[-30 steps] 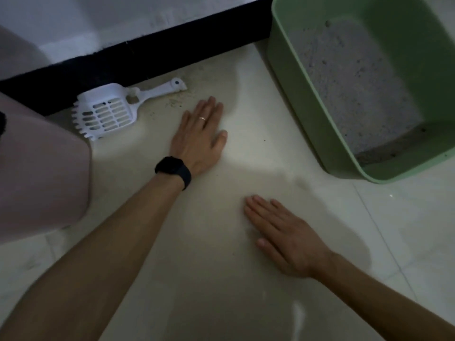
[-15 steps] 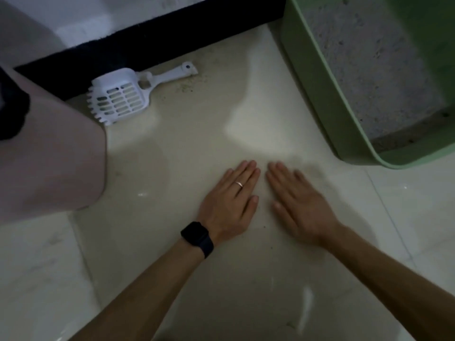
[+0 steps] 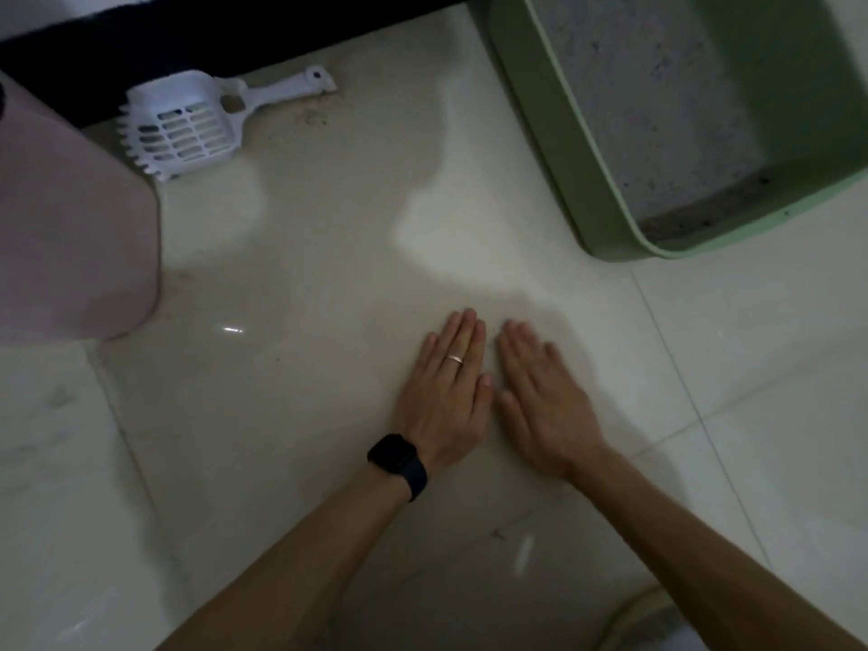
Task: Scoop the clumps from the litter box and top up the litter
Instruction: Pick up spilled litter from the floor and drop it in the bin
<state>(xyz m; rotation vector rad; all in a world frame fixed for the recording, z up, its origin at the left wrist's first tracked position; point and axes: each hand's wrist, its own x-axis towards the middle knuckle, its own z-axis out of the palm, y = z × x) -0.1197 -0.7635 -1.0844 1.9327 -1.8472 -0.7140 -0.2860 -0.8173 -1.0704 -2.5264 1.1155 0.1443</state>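
Note:
A green litter box (image 3: pixel 559 138) stands at the upper right of the tiled floor, holding grey litter (image 3: pixel 657 96) with a dark strip along its near wall. A white slotted scoop (image 3: pixel 188 126) lies on the floor at the upper left, handle pointing right. My left hand (image 3: pixel 446 392), with a ring and a black watch, rests flat on the floor in the middle. Right beside it lies my right hand (image 3: pixel 545 397), flat too, fingers straight. Both hands hold nothing and lie well apart from the scoop and the box.
A pinkish rounded shape (image 3: pixel 70 227), perhaps my knee, fills the left edge next to the scoop. A black skirting strip (image 3: pixel 141 35) runs along the wall at the top. Pale floor tiles (image 3: pixel 282 368) spread around the hands.
My left hand slid back from near the scoop and came to lie beside my right hand. The view shifted, so the box and scoop sit higher in the frame.

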